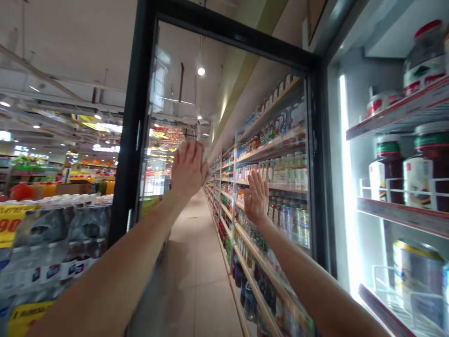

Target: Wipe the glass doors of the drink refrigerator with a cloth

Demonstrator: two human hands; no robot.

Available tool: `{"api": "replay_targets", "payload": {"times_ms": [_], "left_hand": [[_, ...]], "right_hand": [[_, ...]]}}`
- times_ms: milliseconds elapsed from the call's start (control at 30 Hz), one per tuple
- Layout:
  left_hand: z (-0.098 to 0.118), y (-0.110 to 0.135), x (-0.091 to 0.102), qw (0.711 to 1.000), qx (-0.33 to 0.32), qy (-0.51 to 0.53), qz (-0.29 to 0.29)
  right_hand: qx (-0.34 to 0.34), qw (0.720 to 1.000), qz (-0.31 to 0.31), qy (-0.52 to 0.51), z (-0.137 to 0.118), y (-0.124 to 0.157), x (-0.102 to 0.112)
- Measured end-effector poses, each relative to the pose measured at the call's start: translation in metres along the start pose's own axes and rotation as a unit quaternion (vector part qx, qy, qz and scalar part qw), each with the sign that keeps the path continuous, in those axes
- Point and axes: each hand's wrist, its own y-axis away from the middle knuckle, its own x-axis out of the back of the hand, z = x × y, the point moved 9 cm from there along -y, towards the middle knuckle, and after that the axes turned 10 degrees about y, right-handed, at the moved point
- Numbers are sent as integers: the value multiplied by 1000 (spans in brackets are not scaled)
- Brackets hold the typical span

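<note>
A black-framed glass door [321, 187] of a lit drinks cooler stands open in front of me. My left hand [189, 168] is raised flat at the glass, fingers up and slightly blurred. Lower and to the right, my right hand [257, 196] is also held up with its palm toward the pane, fingers extended. Both palms face away from me, so I cannot tell whether they touch the glass. Neither hand holds anything.
Cooler shelves [403, 213] on the right hold bottles with green caps and a large can [417, 276]. Shrink-wrapped bottle packs [52, 252] are stacked at left. Through the glass, a tiled aisle floor [196, 281] runs beside long shelves of drinks [280, 171].
</note>
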Motion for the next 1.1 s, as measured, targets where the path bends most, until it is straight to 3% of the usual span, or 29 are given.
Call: {"api": "replay_targets", "payload": {"times_ms": [67,133,200,233,300,400,467,567,600,667,733,800,867,933,1000,1033,1100], "left_hand": [[-9,-2,8,997,54,-10,45],[10,1,-4,1000,-19,-1,-9],[34,8,-21,987,-128,15,-100],[37,10,-24,980,-151,18,-124],[22,0,-14,991,-99,9,-90],[-12,-12,15,998,53,-19,31],[-3,-10,11,999,35,-23,17],[35,3,-16,989,-111,1,-94],[39,5,-19,986,-130,6,-107],[26,0,-12,994,-88,6,-69],[2,-6,4,1000,2,2,8],[-5,-3,10,998,41,-1,46],[16,7,-2,1000,-12,-2,9],[50,26,-21,989,-130,1,-70],[69,40,-31,969,-213,6,-122],[66,40,-29,969,-216,4,-121],[39,25,-14,987,-144,-11,-72]], "right_hand": [[0,1000,3,0,1,0,1],[-7,1000,12,0,2,0,3],[-17,1000,21,-3,4,-1,6],[-21,999,24,-5,5,-1,7],[-24,999,26,-8,5,-1,8],[-20,999,28,-9,4,0,8],[-16,999,32,-5,3,0,9],[-14,999,36,0,2,0,9],[-15,999,34,0,2,0,9],[-23,999,26,-2,3,0,7],[-31,999,18,-3,4,0,7],[-32,999,15,-5,3,0,7],[-30,999,19,-9,3,0,9],[-27,999,24,-13,3,0,11],[-27,999,29,-18,3,0,12],[-28,999,30,-21,4,0,12],[-33,999,30,-25,5,1,11]]}}
